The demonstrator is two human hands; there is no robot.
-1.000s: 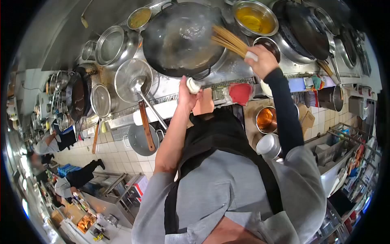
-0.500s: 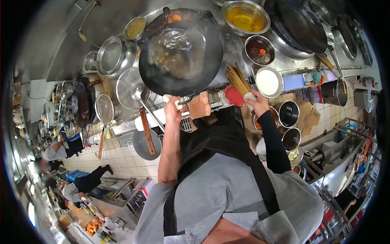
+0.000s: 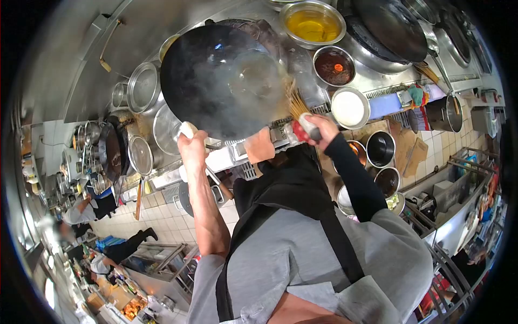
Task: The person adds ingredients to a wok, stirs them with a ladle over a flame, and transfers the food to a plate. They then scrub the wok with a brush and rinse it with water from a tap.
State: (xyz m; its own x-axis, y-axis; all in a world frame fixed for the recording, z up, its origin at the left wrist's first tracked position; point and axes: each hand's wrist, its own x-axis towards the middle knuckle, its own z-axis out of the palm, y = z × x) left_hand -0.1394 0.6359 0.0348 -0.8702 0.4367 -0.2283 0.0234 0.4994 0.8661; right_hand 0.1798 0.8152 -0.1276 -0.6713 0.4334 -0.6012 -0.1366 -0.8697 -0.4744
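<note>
A large black wok [image 3: 186, 81] stands tilted at the stove, its cloudy liquid gathered toward the right side under rising steam. My left hand [image 3: 193, 148] is closed at the near left edge of the wok, with a folded white cloth [image 3: 188, 129] in its grip; the fingers hide the wok's ear handle. My right hand [image 3: 325, 131] is wrapped around the bound end of a bamboo wok brush [image 3: 298, 106]. The brush's bristles reach the wok's right rim. Between my hands, a tan cloth [image 3: 260, 146] hangs over the stove's front edge.
Right of the wok stand a bowl of yellow oil [image 3: 314, 27], a pot of dark red sauce [image 3: 335, 67] and a bowl of white contents [image 3: 349, 109]. Strainers [image 3: 141, 154] lie left. Several pots [image 3: 381, 149] sit near my right elbow. Another person [image 3: 124, 244] is at far left.
The wok has tipped and shifted left, with my left hand moving left along with it. My right hand and the brush have moved left to the wok's rim. Liquid has run rightward.
</note>
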